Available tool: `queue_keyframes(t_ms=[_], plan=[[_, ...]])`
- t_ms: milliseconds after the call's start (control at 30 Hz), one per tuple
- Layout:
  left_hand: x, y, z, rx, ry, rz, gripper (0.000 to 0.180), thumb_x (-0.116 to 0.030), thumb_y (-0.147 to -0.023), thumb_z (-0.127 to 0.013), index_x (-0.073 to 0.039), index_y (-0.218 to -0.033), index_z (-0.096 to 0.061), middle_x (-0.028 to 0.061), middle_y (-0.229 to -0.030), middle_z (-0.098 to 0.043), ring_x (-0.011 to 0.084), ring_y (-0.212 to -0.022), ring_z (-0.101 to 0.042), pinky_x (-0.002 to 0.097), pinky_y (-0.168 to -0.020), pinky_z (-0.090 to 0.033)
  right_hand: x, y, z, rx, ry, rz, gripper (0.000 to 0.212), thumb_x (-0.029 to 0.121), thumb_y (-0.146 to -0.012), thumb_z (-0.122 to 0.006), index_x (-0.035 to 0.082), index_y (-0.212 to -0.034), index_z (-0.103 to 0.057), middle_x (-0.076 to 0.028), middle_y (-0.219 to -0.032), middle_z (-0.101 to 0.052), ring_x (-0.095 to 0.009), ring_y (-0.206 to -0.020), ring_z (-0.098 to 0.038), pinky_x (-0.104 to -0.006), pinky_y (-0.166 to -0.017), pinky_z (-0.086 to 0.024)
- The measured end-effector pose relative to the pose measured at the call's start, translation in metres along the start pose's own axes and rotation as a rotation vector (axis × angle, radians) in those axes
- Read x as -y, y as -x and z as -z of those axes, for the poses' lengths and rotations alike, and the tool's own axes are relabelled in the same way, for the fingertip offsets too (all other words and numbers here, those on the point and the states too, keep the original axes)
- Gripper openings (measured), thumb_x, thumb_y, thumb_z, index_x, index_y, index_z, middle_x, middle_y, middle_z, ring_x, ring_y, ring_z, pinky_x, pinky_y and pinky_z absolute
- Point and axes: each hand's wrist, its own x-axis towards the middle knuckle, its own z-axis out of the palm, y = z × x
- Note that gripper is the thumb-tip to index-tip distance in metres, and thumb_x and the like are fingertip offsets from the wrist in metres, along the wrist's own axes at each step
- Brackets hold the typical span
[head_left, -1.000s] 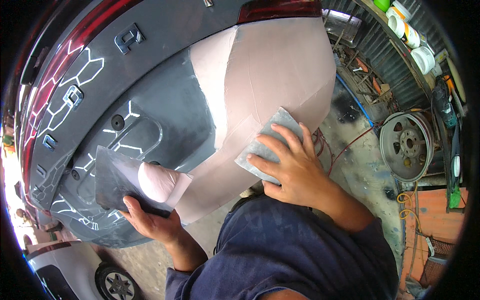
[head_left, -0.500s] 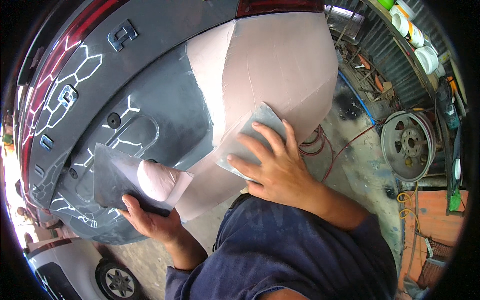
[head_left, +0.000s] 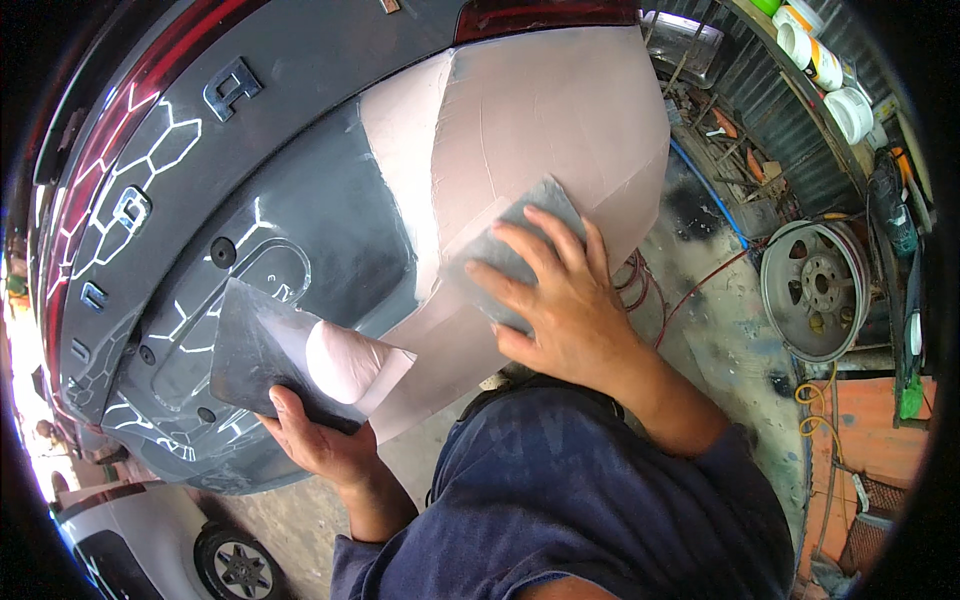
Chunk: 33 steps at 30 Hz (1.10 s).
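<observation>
Left hand (head_left: 318, 445), near, fingers curled under a dark mixing board (head_left: 262, 352) carrying a sizeable lump of pink filler (head_left: 345, 362). Right hand (head_left: 562, 305), fingers spread flat, presses a grey spreader (head_left: 505, 252) onto the car's rear panel (head_left: 330, 210); right corner looks mostly coated pink, left part bare grey.

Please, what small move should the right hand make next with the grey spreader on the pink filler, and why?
Probably the right hand should draw the grey spreader further down-left along the pink filler. The spreader lies flat on the filled corner of the grey car panel, and the filler below it looks uneven near the lower edge. The left hand holds a dark board with a spare lump of filler.
</observation>
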Motion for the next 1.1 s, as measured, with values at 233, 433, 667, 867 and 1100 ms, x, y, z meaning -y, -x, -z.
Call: queue_keyframes(t_ms=[233, 433, 667, 867, 1100], plan=[[0.007, 0.003, -0.007, -0.107, -0.052, 0.044, 0.073, -0.025, -0.076, -0.084, 0.005, -0.135, -0.052, 0.0210, -0.128, -0.059, 0.0350, -0.116, -0.059, 0.0499, -0.106, -0.043, 0.003, 0.020, 0.021, 0.096, -0.028, -0.040, 0.059, 0.028, -0.074, -0.076, 0.019, -0.131, -0.062, -0.013, -0.143, -0.044, -0.039, -0.138, -0.034, -0.0595, -0.110, -0.028], [0.008, 0.003, -0.002, 0.167, -0.040, -0.042, 0.037, -0.019, -0.102, -0.055, 0.003, -0.132, -0.054, 0.0170, -0.124, -0.059, 0.0265, -0.114, -0.060, 0.0415, -0.099, -0.050, 0.001, -0.025, 0.011, -0.126, -0.016, -0.019, 0.055, 0.030, -0.076, -0.075, 0.018, -0.129, -0.063, -0.014, -0.140, -0.045, -0.041, -0.135, -0.035, -0.0655, -0.106, -0.027], [0.014, 0.003, 0.003, 0.140, -0.064, -0.001, 0.044, -0.016, -0.097, -0.063, 0.003, -0.135, -0.052, 0.0199, -0.125, -0.059, 0.0295, -0.114, -0.061, 0.0444, -0.101, -0.049, 0.003, -0.031, -0.003, -0.078, 0.011, -0.052, 0.059, 0.029, -0.076, -0.076, 0.019, -0.132, -0.062, -0.012, -0.146, -0.042, -0.038, -0.139, -0.032, -0.0622, -0.107, -0.029], [0.015, 0.006, 0.002, 0.114, -0.094, 0.060, 0.049, -0.017, -0.095, -0.065, 0.002, -0.137, -0.049, 0.0173, -0.127, -0.058, 0.0294, -0.116, -0.061, 0.0445, -0.100, -0.050, 0.011, 0.004, -0.016, -0.029, -0.037, -0.058, 0.060, 0.030, -0.072, -0.080, 0.017, -0.128, -0.063, -0.014, -0.144, -0.043, -0.041, -0.137, -0.033, -0.0682, -0.104, -0.029], [0.004, 0.010, -0.016, 0.162, -0.074, 0.143, 0.045, -0.024, -0.100, -0.059, -0.003, -0.136, -0.045, 0.0145, -0.125, -0.058, 0.0263, -0.113, -0.061, 0.0412, -0.097, -0.053, 0.016, 0.044, -0.019, 0.037, -0.006, -0.078, 0.063, 0.030, -0.072, -0.080, 0.019, -0.131, -0.062, -0.014, -0.144, -0.043, -0.039, -0.138, -0.033, -0.0622, -0.108, -0.029]])
